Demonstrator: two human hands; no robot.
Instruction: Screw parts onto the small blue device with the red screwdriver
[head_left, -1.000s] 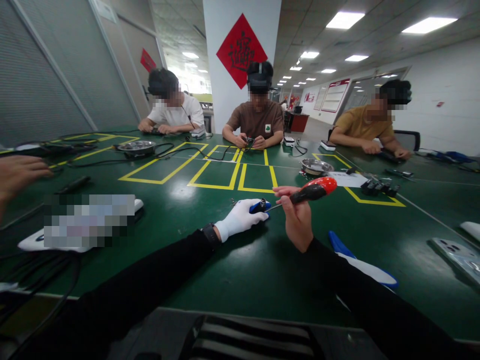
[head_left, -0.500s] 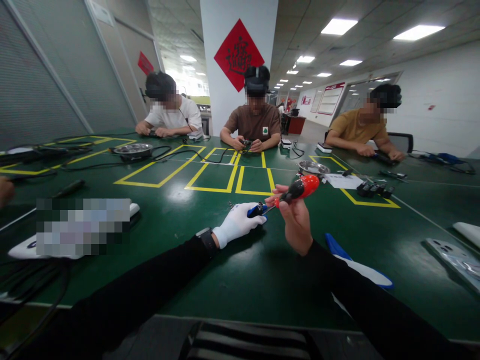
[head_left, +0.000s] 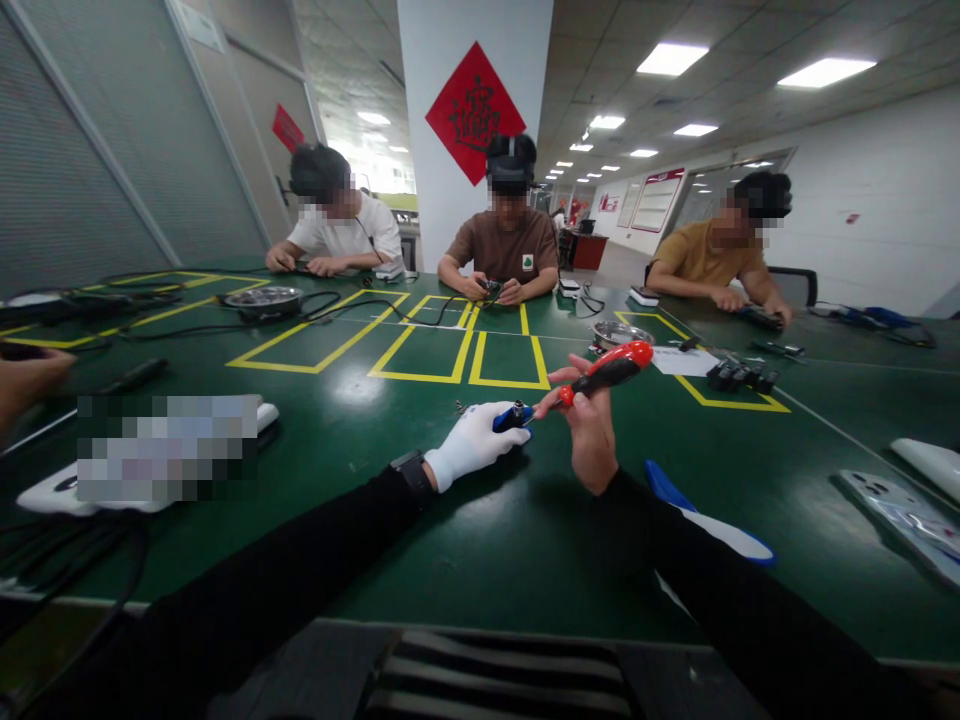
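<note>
My left hand [head_left: 480, 442], in a white glove with blue showing at the fingers, is closed around a small black part with a round metal end [head_left: 518, 410]. It rests just above the green table, and most of the part is hidden in the glove. My bare right hand [head_left: 592, 440] holds a red and black screwdriver [head_left: 611, 371] by its handle, thumb and fingers around the lower end. The handle points up to the right, and the shaft slopes down to the left toward the black part; whether the tip touches it cannot be made out.
A blue and white glove [head_left: 709, 520] lies beside my right forearm. Phones [head_left: 900, 515] are at the far right, and a white device [head_left: 49, 492] lies at left. Metal bowls [head_left: 622, 335], black parts [head_left: 739, 376] and cables stand farther back. Several people sit around the table [head_left: 360, 560].
The screwdriver has tilted flatter, its handle end swinging right and slightly up, as my right fingers shifted on it. My left hand stays put. Another person's hand has come farther in at the left edge.
</note>
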